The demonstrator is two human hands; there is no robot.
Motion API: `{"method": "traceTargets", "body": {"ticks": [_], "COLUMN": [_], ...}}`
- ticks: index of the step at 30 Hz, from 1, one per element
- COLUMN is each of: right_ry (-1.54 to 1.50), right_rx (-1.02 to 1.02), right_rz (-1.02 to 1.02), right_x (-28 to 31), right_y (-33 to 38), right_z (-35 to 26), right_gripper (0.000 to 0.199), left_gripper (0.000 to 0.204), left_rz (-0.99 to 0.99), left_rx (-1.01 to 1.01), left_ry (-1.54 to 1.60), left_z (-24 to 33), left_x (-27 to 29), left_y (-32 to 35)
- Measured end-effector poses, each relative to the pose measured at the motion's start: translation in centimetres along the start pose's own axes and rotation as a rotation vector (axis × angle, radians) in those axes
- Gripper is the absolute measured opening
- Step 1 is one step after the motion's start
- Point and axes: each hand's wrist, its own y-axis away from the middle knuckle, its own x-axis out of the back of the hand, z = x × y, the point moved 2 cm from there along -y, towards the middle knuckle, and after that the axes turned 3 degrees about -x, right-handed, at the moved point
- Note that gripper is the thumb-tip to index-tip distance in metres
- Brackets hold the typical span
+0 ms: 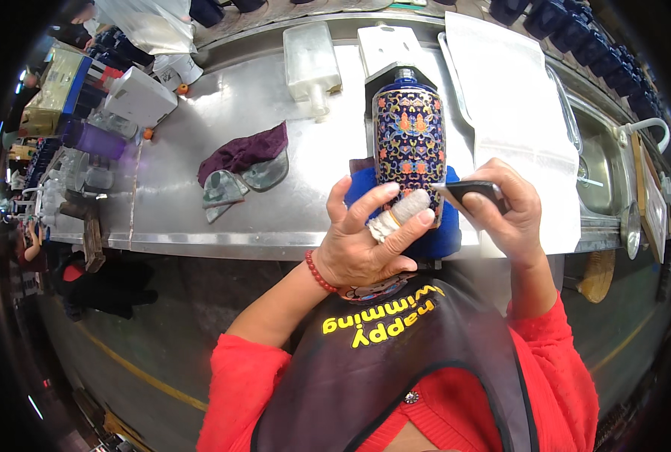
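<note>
Apron (305, 392) fabric comes nearest, dark over red sleeves. Beyond it, the left hand (369, 252) has its fingers spread, one wrapped in whitish material, over the near end of a blue bottle-shaped vase (409, 139) patterned in gold and orange. The right hand (512, 215) pinches a dark-handled tool (472, 188) between thumb and fingers, its pale tip at the vase's right edge; whether they touch, I cannot tell.

The vase lies over a blue cloth (363, 197) on the steel worktable (166, 192). It is probably rigid, fairly heavy, smooth enough to slip and apt to chip; the safest hold would be around the mid-body with a palm beneath, rather than by the slim neck. Its long axis runs almost straight away from the person, base near, neck pointing to the far side.

Left of it rests a crumpled purple cloth (241, 156); a white sheet (527, 113) spreads to the right. Farther off are a black angular piece (380, 80) behind the vase's shoulder and a translucent container (310, 64).
</note>
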Motion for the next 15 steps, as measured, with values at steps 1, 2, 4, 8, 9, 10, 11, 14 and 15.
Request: {"method": "traceTargets", "body": {"ticks": [1,2,4,8,9,10,11,14,15], "right_ry": [-0.021,-0.041,-0.052,-0.201,-0.244,-0.284,-0.263,-0.213,-0.213], "right_rx": [0.018,0.004,-0.102,-0.147,-0.170,-0.191,-0.159,-0.082,-0.081], "right_rz": [-0.009,-0.004,-0.007,0.081,0.111,0.133,0.149,0.165,0.167], "right_x": [0.0,0.1,-0.1,-0.4,-0.4,-0.3,-0.3,0.0,0.0], "right_y": [0.5,0.8,1.2,1.4,1.5,1.5,1.5,1.4,1.4], "right_z": [0.5,0.9,1.8,2.1,2.1,2.2,2.2,2.3,2.4], "right_gripper": [0.013,0.012,0.012,0.011,0.011,0.011,0.011,0.010,0.010], "left_gripper": [0.054,0.054,0.057,0.067,0.070,0.077,0.077,0.079,0.079], "left_rz": [-0.004,-0.012,-0.034,-0.085,-0.131,-0.176,-0.178,-0.228,-0.233], "left_rx": [-0.004,-0.016,-0.052,-0.055,-0.026,0.010,0.020,0.064,0.102], "left_ry": [0.001,-0.025,-0.084,-0.214,-0.233,-0.257,-0.282,-0.335,-0.332], "left_z": [0.1,0.1,0.1,0.8,1.1,1.3,1.6,2.3,2.4], "left_x": [0.1,0.3,0.5,0.6,0.4,0.4,0.5,0.6,0.6], "left_y": [-0.2,-0.4,-0.9,-2.9,-3.5,-3.9,-4.3,-4.9,-5.0]}}
